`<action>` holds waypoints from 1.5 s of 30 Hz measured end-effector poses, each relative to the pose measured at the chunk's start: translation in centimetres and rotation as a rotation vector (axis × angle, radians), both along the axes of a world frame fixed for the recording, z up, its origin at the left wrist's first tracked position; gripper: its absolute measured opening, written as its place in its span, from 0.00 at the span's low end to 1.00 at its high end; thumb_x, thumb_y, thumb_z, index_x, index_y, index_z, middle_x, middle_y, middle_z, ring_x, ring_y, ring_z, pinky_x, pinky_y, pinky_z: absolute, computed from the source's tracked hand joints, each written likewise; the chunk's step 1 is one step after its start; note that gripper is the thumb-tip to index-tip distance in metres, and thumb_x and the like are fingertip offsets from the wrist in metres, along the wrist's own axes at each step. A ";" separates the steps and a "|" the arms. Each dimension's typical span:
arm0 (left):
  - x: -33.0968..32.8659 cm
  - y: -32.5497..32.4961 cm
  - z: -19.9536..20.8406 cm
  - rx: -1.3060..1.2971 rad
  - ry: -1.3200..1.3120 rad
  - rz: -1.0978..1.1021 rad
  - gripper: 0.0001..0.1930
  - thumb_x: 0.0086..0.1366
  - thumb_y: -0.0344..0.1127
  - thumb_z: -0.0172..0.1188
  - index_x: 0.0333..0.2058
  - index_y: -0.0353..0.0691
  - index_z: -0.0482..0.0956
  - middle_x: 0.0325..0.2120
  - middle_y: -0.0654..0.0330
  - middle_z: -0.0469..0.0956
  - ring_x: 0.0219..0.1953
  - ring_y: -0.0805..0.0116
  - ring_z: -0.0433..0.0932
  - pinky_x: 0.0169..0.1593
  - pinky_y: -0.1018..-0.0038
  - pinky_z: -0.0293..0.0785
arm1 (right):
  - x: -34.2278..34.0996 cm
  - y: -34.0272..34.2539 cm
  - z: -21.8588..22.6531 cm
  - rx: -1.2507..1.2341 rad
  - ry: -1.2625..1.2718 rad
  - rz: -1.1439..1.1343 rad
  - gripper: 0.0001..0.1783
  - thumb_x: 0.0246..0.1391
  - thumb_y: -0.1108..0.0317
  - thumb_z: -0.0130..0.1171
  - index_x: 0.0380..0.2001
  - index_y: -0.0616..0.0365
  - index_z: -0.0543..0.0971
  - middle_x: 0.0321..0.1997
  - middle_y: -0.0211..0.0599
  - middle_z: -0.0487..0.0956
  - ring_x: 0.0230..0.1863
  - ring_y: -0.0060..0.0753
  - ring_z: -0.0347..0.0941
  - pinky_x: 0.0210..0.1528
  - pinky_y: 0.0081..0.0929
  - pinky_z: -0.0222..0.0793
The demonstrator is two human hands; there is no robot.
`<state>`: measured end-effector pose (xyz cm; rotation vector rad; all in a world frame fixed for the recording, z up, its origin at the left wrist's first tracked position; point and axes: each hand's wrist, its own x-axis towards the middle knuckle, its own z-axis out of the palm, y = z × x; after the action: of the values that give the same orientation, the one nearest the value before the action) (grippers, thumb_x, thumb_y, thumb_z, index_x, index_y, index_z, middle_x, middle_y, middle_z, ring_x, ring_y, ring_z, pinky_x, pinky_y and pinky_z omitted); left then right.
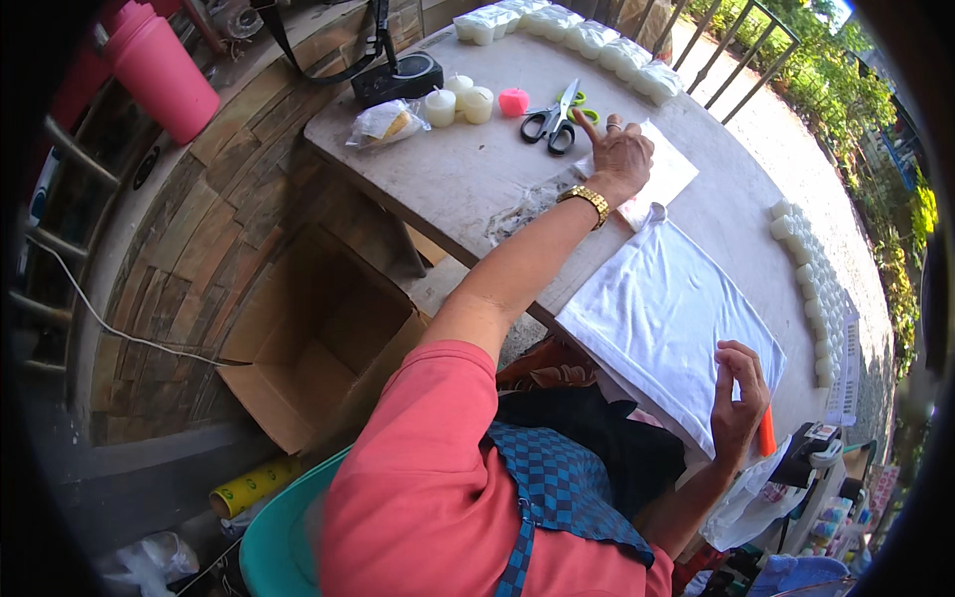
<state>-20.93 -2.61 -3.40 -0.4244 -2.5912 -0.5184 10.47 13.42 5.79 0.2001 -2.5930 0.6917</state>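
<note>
My left hand [619, 159], with a gold watch [587, 203] at the wrist, reaches over a white sheet [672, 171] on the table. Its little finger sticks out, the other fingers bend down, and their tips are hidden. Close by my right hand [741, 393], a white cloth [667, 303] covers the table's near edge. That hand hovers beside the cloth, fingers loosely curled and apart, nothing visible in it. An orange object [767, 434] shows just behind it. Clear plastic wrap [524, 212] lies under my left forearm. Black-handled scissors [549, 124] and green-handled scissors [587, 104] lie beyond.
White candles [460, 98], a pink candle [513, 101] and a wrapped packet [386, 122] sit at the far left. Bagged white candles [587, 40] line the far edge, with more candles [811, 284] along the right. A cardboard box [318, 348] stands on the left below the table.
</note>
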 end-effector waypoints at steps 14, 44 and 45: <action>11.1 1.8 11.6 0.721 0.221 -0.768 0.12 0.71 0.42 0.57 0.39 0.38 0.73 0.34 0.52 0.79 0.31 0.66 0.84 0.39 0.67 0.81 | -2.4 0.9 -1.0 -0.617 0.068 -0.078 0.28 0.55 0.70 0.60 0.59 0.56 0.68 0.58 0.47 0.75 0.51 0.39 0.77 0.53 0.37 0.74; 20.8 2.6 2.9 0.020 0.019 -0.902 0.09 0.57 0.25 0.62 0.38 0.36 0.81 0.43 0.53 0.79 0.47 0.56 0.79 0.56 0.64 0.75 | -3.8 5.6 -3.3 -0.717 -0.289 -0.387 0.09 0.57 0.69 0.63 0.38 0.63 0.80 0.26 0.36 0.83 0.27 0.17 0.75 0.31 0.16 0.70; 20.9 2.5 3.4 -0.037 0.020 -0.917 0.09 0.57 0.24 0.61 0.38 0.35 0.81 0.42 0.54 0.79 0.47 0.57 0.79 0.57 0.62 0.75 | -4.3 6.5 -3.0 -0.595 -0.246 -0.403 0.09 0.57 0.68 0.63 0.38 0.63 0.81 0.27 0.36 0.83 0.29 0.18 0.76 0.32 0.18 0.71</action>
<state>-0.03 -0.12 -0.01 -1.6312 -2.2591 -0.7340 6.20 19.94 2.76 -0.6046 -2.3952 1.3396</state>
